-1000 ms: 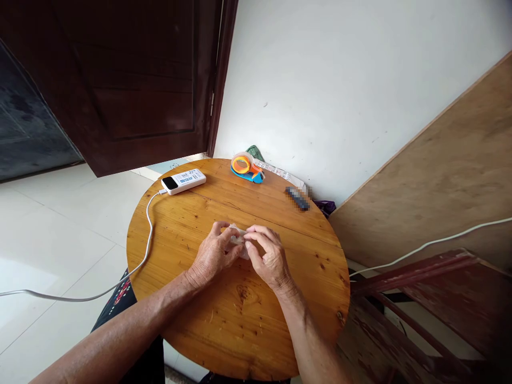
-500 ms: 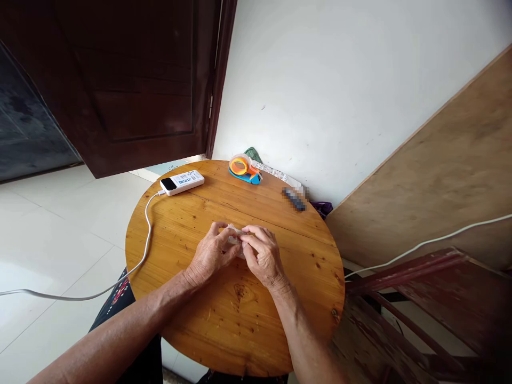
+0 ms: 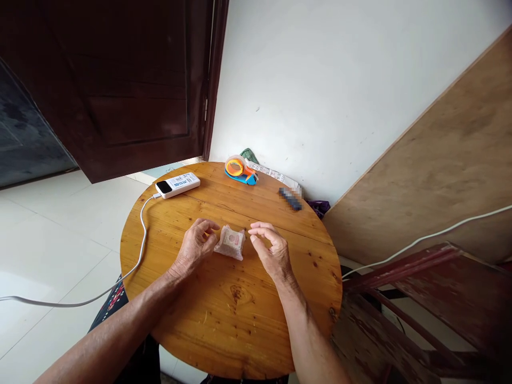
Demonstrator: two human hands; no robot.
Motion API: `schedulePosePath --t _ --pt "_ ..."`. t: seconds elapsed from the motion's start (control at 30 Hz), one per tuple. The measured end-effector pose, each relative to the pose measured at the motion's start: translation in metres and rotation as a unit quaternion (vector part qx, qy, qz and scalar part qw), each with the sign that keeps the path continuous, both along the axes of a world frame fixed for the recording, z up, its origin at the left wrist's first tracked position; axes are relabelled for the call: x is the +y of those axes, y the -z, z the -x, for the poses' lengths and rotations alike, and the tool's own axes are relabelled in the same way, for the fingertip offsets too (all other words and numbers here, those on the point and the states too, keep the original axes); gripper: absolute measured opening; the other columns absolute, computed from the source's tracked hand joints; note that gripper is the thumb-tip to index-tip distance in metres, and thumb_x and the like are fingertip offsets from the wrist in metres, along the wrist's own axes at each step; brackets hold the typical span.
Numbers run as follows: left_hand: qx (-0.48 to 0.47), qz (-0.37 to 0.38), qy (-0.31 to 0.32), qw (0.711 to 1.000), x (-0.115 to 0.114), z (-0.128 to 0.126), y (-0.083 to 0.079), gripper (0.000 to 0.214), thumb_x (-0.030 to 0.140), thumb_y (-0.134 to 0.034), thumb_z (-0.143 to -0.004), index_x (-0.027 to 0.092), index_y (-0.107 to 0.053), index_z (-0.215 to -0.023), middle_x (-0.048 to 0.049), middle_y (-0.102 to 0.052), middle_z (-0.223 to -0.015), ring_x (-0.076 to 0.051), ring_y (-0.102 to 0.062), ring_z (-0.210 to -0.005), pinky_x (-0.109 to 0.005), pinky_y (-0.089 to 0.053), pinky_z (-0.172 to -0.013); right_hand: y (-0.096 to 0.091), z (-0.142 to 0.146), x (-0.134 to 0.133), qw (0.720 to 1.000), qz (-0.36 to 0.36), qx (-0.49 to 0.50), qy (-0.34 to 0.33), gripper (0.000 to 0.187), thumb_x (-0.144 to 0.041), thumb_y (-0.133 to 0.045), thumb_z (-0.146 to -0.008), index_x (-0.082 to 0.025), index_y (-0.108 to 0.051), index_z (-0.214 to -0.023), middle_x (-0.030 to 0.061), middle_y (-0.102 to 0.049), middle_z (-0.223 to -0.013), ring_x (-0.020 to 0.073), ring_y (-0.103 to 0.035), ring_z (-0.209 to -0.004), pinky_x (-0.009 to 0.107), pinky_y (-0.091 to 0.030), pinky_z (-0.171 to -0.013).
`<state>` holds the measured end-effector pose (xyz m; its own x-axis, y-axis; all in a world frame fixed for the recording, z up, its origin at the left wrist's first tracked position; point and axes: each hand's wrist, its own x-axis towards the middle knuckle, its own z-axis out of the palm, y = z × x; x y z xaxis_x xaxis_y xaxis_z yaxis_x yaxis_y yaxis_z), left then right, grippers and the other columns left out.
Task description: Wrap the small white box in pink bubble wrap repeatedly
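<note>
A small squarish packet (image 3: 231,242) in whitish, translucent bubble wrap lies on the round wooden table (image 3: 240,330). Faint reddish print shows through its top. On its left side is my left hand (image 3: 197,242), fingers curved and apart, the fingertips very near the packet's edge; whether they touch it I cannot tell. My right hand (image 3: 272,249) hovers to the right of the packet, thumb and fingers apart, with a gap between it and the wrap. Nothing is held in either hand.
An orange and blue tape dispenser (image 3: 241,170) stands at the table's far edge. A white power bank (image 3: 178,185) with a cable (image 3: 143,229) lies back left, and a blurred dark object (image 3: 290,199) back right. Behind are a wall (image 3: 320,96) and a dark door (image 3: 136,80).
Both hands have let go of the wrapped packet and moved apart, left and right. The packet now shows fully on the table. The view has shifted slightly.
</note>
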<state>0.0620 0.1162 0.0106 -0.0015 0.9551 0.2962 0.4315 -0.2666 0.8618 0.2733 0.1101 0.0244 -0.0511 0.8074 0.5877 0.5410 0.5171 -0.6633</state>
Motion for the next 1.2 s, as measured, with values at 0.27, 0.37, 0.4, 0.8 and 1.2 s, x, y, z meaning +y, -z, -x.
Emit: schedulePosePath --t 0.27,0.37,0.4,0.8,1.2 --pt "-0.045 0.1 -0.002 0.994 0.002 -0.003 0.004 0.026 0.021 -0.051 -0.076 0.015 -0.07 -0.092 -0.0026 -0.069 -0.08 -0.017 -0.061 -0.072 -0.029 -0.051 -0.07 0.002 0.005 -0.003 0.996 0.057 -0.032 -0.068 0.019 -0.017 -0.065 -0.077 -0.023 -0.071 -0.094 0.0074 -0.067 -0.116 0.0228 -0.063 -0.112 0.041 -0.047 -0.102" --pt "-0.063 0.149 0.007 0.987 0.003 -0.004 0.006 0.034 0.02 -0.05 -0.077 0.013 -0.068 -0.105 -0.0025 -0.068 -0.077 -0.018 -0.064 -0.073 -0.03 -0.053 -0.071 0.004 0.007 -0.004 0.994 0.065 -0.042 -0.078 0.022 -0.017 -0.066 -0.076 -0.024 -0.07 -0.097 0.008 -0.066 -0.121 0.0236 -0.062 -0.115 0.041 -0.046 -0.104" --pt "-0.072 0.161 0.014 0.984 0.003 -0.004 0.007 0.037 0.02 -0.051 -0.078 0.012 -0.067 -0.11 -0.0036 -0.069 -0.08 -0.019 -0.066 -0.076 -0.031 -0.054 -0.073 0.004 0.007 -0.004 0.994 0.065 -0.045 -0.079 0.023 -0.017 -0.066 -0.076 -0.024 -0.07 -0.097 0.008 -0.066 -0.122 0.0237 -0.062 -0.116 0.042 -0.046 -0.104" --pt "-0.005 0.079 0.072 0.994 -0.002 -0.01 0.016 0.049 0.028 -0.053 -0.088 0.015 -0.05 -0.136 -0.015 -0.062 -0.128 -0.026 -0.057 -0.123 -0.046 -0.047 -0.104 0.005 0.012 -0.003 0.995 0.046 -0.056 -0.067 0.02 -0.016 -0.064 -0.079 -0.025 -0.069 -0.097 0.0074 -0.067 -0.121 0.0234 -0.062 -0.116 0.042 -0.047 -0.103" --pt "0.027 0.077 0.072 0.994 0.0 -0.012 0.009 0.052 0.02 -0.053 -0.082 0.015 -0.05 -0.134 -0.0108 -0.068 -0.115 -0.026 -0.057 -0.11 -0.046 -0.046 -0.101 0.004 0.026 -0.002 0.997 0.012 -0.052 -0.049 0.012 -0.022 -0.056 -0.09 -0.024 -0.066 -0.083 0.0091 -0.069 -0.114 0.0231 -0.064 -0.11 0.041 -0.049 -0.098"
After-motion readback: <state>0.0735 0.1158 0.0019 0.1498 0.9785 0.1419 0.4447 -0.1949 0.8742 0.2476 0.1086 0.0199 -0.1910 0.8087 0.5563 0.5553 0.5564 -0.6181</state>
